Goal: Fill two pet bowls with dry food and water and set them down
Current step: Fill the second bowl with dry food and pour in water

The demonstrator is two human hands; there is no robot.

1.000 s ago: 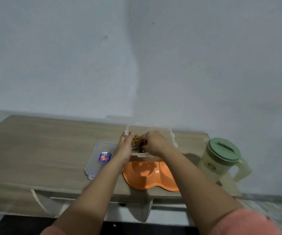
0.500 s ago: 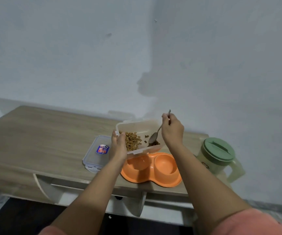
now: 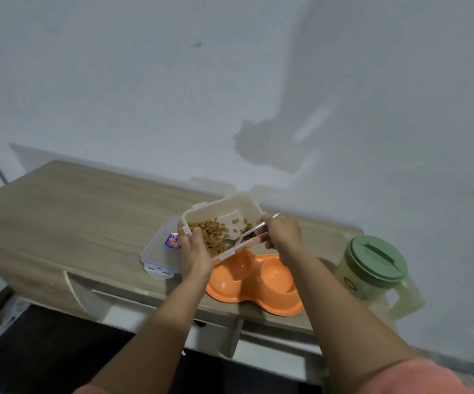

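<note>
Now left hand (image 3: 194, 255) grips one kibble tub (image 3: 221, 223), right hand (image 3: 282, 234) one spoon (image 3: 244, 236), above two orange bowls (image 3: 254, 280).

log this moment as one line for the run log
step: scooping dry food | left hand: tilts food container | right hand: spoon in kibble | orange double bowl: both wells empty | pitcher: lid on
</note>
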